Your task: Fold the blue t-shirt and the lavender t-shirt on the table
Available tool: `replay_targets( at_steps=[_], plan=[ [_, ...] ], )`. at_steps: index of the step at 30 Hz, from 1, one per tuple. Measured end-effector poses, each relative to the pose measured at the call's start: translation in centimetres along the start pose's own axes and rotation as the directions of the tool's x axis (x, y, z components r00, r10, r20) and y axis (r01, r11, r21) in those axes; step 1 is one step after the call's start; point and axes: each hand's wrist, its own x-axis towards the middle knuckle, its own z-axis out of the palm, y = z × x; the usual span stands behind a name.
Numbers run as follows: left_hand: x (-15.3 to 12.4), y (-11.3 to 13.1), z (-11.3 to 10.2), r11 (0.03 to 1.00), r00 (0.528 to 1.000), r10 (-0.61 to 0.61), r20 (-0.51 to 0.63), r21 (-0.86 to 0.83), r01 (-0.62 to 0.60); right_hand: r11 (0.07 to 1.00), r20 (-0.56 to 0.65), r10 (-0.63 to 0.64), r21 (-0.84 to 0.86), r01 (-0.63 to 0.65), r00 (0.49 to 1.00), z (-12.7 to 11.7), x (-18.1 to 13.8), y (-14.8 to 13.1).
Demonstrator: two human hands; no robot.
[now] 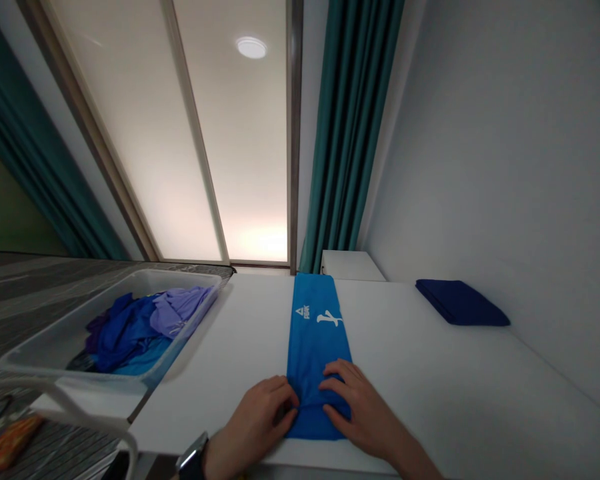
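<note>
A blue garment (314,353) lies on the white table, folded into a long, narrow strip that runs away from me. It carries a white triangular logo with lettering and a white leaping figure near its far part. A crosswise fold line shows near its close end. My left hand (263,413), with a dark watch on the wrist, has its fingers curled around the strip's left edge, thumb near the index finger. On the right side of the cloth rests my right hand (360,410), its fingers spread and thumb apart.
Left of the table top (225,347), a translucent plastic bin (45,343) holds crumpled blue and purple clothes (130,333). A folded navy cloth (463,303) lies by the wall at right. Beyond the table stand a white cabinet (353,265), green curtains (353,133) and frosted sliding doors (240,167).
</note>
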Motion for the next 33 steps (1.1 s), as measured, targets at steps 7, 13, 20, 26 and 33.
replay_targets(
  at_steps=[7,13,20,26,33],
  plan=[
    [-0.8,-0.4,-1.6,0.972,0.974,0.224,0.04,0.062,-0.227,0.999,0.024,-0.03,-0.021,0.031,0.999,-0.2,-0.8,-0.2],
    [-0.9,-0.3,-3.2,0.915,0.915,0.396,0.08,0.055,-0.401,0.993,0.095,-0.097,-0.057,0.103,0.991,-1.0,-2.0,-0.9],
    [-0.2,0.0,-3.4,0.881,0.867,0.465,0.177,0.01,-0.474,0.938,0.057,-0.238,-0.247,0.244,0.97,1.2,-1.9,0.1],
    [0.3,-0.1,-1.5,0.911,0.915,0.384,0.123,0.115,-0.397,0.938,0.023,-0.195,-0.286,0.193,0.981,1.6,-1.1,-0.1],
    [0.4,-0.7,0.3,0.898,0.919,0.392,0.042,0.199,-0.392,0.989,0.114,0.054,-0.144,-0.037,0.992,-1.3,0.4,-0.9]
  ],
)
